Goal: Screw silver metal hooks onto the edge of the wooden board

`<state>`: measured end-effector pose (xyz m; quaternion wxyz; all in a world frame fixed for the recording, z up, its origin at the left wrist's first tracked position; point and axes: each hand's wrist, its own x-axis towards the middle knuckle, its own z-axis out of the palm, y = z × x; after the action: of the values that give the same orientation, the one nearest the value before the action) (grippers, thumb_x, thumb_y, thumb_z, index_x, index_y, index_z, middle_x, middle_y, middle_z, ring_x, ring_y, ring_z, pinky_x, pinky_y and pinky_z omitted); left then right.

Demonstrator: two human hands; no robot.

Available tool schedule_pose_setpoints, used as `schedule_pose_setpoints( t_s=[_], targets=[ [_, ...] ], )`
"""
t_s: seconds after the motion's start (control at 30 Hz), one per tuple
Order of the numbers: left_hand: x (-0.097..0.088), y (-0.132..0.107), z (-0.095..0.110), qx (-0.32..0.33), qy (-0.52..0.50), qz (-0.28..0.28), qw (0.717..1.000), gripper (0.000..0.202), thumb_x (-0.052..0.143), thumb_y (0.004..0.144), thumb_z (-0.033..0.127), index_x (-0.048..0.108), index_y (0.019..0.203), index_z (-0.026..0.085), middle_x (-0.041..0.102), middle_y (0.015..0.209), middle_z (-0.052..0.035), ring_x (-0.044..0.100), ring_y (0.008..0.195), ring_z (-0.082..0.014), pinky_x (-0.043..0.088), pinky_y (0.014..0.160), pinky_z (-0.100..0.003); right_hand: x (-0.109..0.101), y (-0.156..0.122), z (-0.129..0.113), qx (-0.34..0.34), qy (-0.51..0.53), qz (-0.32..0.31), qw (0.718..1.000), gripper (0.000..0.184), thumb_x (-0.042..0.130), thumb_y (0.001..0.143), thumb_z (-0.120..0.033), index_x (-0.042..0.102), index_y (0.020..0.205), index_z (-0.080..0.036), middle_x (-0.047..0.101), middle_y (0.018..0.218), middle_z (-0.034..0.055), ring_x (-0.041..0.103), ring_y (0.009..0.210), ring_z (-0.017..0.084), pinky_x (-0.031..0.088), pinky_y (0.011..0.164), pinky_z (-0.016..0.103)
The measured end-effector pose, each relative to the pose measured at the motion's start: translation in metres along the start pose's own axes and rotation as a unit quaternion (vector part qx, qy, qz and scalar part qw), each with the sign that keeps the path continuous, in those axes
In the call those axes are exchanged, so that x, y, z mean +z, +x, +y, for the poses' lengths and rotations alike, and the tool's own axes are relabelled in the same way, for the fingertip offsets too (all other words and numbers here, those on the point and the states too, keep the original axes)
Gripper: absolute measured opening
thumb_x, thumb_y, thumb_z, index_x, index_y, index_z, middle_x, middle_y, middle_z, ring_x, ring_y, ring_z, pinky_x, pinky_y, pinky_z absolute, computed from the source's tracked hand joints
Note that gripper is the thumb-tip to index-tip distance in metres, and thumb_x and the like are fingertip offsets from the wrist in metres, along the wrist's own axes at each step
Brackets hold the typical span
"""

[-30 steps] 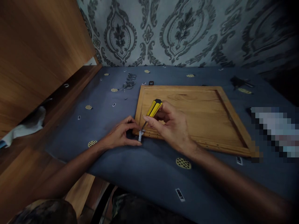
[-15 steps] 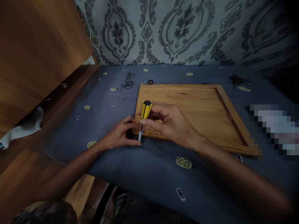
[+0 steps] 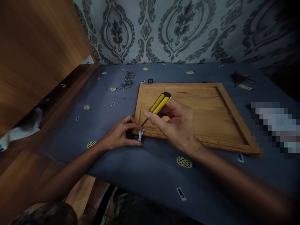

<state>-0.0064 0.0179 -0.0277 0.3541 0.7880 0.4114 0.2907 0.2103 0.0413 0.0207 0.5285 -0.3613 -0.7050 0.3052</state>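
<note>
One metal fitting [image 3: 140, 135] sat at the near left corner of the single wooden panel [image 3: 199, 109], against its edge. The left hand [image 3: 120, 134] pinched the fitting in place; the right hand [image 3: 178, 125] gripped one yellow-and-black screwdriver [image 3: 160, 103], tilted, tip down on the fitting. By this evidence, fastening was under way, but whether a screw was seated could not be told. One cluster of loose metal parts [image 3: 127, 80] lay on the blue cloth [image 3: 145, 175] beyond the panel's far left corner, and eight yellow dotted rounds were counted on that cloth.

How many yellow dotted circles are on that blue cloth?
8 circles: three at back, three left, one in front, one far right; the board may hide others.
</note>
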Motion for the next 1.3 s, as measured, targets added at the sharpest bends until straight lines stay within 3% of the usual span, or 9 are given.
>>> schedule_pose_setpoints(
  t_s=[0.13,0.4,0.73,1.0,1.07,1.3],
  targets=[
    [-0.001,0.0,0.0,0.007,0.0,-0.002,1.0,0.05,0.091,0.074,0.045,0.076,0.116,0.022,0.059,0.107,-0.0049,0.058,0.104,-0.0236,0.052,0.093,-0.038,-0.004,-0.002,0.003,0.014,-0.003,-0.014,1.0,0.034,0.075,0.088,-0.053,0.061,0.077,-0.024,0.066,0.076,0.0006,0.062,0.068,0.018,0.05,0.061,0.033],
    [-0.001,0.001,0.0,0.01,-0.004,-0.005,1.0,0.048,0.09,0.075,0.045,0.075,0.115,0.022,0.059,0.113,-0.0067,0.057,0.114,-0.027,0.051,0.102,-0.045,0.0,-0.005,0.009,0.036,-0.01,-0.051,0.998,0.032,0.074,0.089,-0.056,0.067,0.088,-0.024,0.068,0.085,0.0029,0.065,0.079,0.021,0.055,0.07,0.036],
    [0.0,-0.001,-0.001,0.007,-0.001,0.0,1.0,0.049,0.09,0.075,0.044,0.074,0.117,0.024,0.06,0.114,-0.0064,0.057,0.113,-0.0265,0.051,0.1,-0.044,-0.001,-0.003,0.01,0.017,-0.025,-0.07,0.997,0.033,0.071,0.09,-0.051,0.059,0.077,-0.023,0.066,0.078,0.0017,0.06,0.069,0.018,0.049,0.062,0.033],
    [-0.002,0.0,0.001,0.008,0.002,-0.006,1.0,0.049,0.09,0.076,0.045,0.074,0.116,0.022,0.059,0.109,-0.0051,0.057,0.104,-0.0234,0.05,0.09,-0.037,-0.011,0.007,-0.003,0.025,0.083,-0.187,0.979,0.024,0.071,0.092,-0.045,0.064,0.087,-0.022,0.072,0.084,-0.0001,0.068,0.074,0.017,0.054,0.068,0.031],
    [-0.002,0.001,0.002,0.006,0.01,-0.007,1.0,0.049,0.09,0.076,0.045,0.075,0.116,0.022,0.059,0.108,-0.0047,0.057,0.101,-0.0226,0.05,0.087,-0.035,-0.009,0.007,-0.002,0.026,0.077,-0.177,0.981,0.026,0.072,0.09,-0.047,0.064,0.086,-0.022,0.071,0.08,-0.001,0.066,0.07,0.016,0.053,0.065,0.03],
    [-0.001,0.001,0.003,0.0,0.01,-0.01,1.0,0.051,0.089,0.077,0.048,0.075,0.118,0.021,0.06,0.11,-0.006,0.058,0.106,-0.0249,0.05,0.091,-0.038,0.006,-0.001,-0.002,0.036,0.022,-0.047,0.998,0.039,0.076,0.085,-0.055,0.056,0.077,-0.024,0.063,0.07,-0.0021,0.059,0.061,0.015,0.048,0.056,0.03]
  ],
)
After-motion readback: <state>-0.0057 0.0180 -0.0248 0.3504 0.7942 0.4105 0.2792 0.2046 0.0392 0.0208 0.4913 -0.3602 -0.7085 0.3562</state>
